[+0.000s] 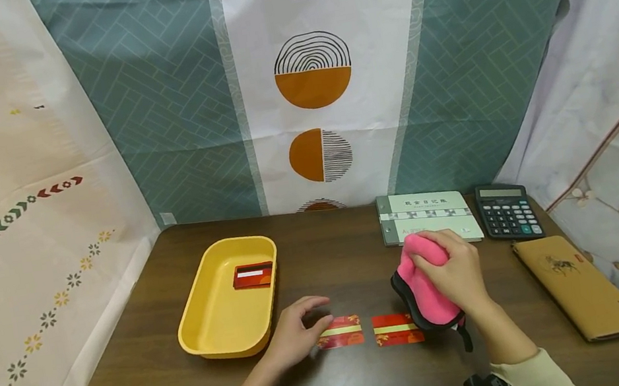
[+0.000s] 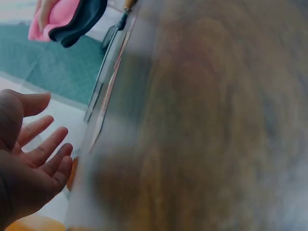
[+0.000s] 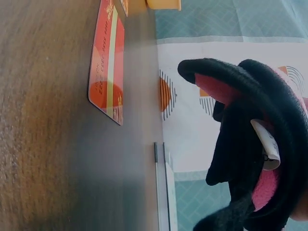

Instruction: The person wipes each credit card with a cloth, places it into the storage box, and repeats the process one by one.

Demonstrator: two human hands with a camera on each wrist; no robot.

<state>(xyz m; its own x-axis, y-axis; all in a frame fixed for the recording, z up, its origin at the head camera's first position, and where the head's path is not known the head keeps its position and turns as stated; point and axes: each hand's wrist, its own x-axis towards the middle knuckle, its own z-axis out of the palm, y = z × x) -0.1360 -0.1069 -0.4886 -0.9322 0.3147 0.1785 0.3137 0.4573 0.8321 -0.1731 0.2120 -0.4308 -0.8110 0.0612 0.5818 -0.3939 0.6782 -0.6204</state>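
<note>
My right hand (image 1: 458,272) grips a soft, fuzzy pink piece with black edging (image 1: 424,296) and a dangling black strap, above the table. The right wrist view shows its black, folded underside (image 3: 240,139) with a small white tag. Two red-and-gold bank cards lie side by side on the table: a left card (image 1: 341,332) and a right card (image 1: 396,329), just left of the pink piece. My left hand (image 1: 295,332) hovers by the left card's left end, thumb and fingers apart and nothing between them, as the left wrist view also shows.
A yellow plastic tray (image 1: 215,310) stands at the left with red cards (image 1: 252,276) inside. Toward the back right lie a pale green ledger book (image 1: 438,210) and a black calculator (image 1: 508,211). A tan wallet (image 1: 581,286) is at the right edge.
</note>
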